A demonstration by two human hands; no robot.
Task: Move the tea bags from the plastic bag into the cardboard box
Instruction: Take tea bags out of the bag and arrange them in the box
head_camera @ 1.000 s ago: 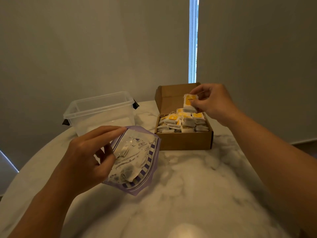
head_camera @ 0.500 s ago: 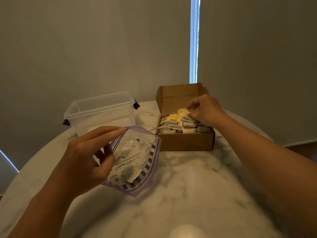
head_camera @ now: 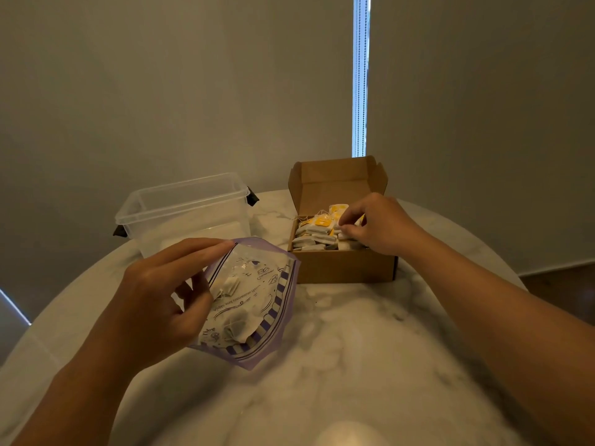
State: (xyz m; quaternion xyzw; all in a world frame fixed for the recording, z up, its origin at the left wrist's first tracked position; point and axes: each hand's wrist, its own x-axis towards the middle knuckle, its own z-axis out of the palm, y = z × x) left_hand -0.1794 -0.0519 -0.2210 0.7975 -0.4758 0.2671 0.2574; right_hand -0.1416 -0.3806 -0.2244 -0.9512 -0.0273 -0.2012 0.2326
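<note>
My left hand (head_camera: 154,294) grips the opened rim of a clear plastic bag (head_camera: 257,304) with purple stripes, tilted above the table. A few tea bags (head_camera: 238,326) remain inside it. The open cardboard box (head_camera: 344,265) stands behind it at centre right, lid flap upright. Several white tea bags with yellow tags (head_camera: 317,230) are stacked inside. My right hand (head_camera: 380,226) reaches down into the right side of the box. Its fingertips are curled on a tea bag (head_camera: 346,235) on top of the stack, which the fingers mostly hide.
An empty clear plastic container (head_camera: 186,207) with black clips stands at the back left, just behind the bag. Everything sits on a round white marble table (head_camera: 338,349). Blinds hang close behind the table's far edge.
My right hand held a tea bag above the box, then lowered it onto the stack inside. My left hand and the plastic bag have stayed in place.
</note>
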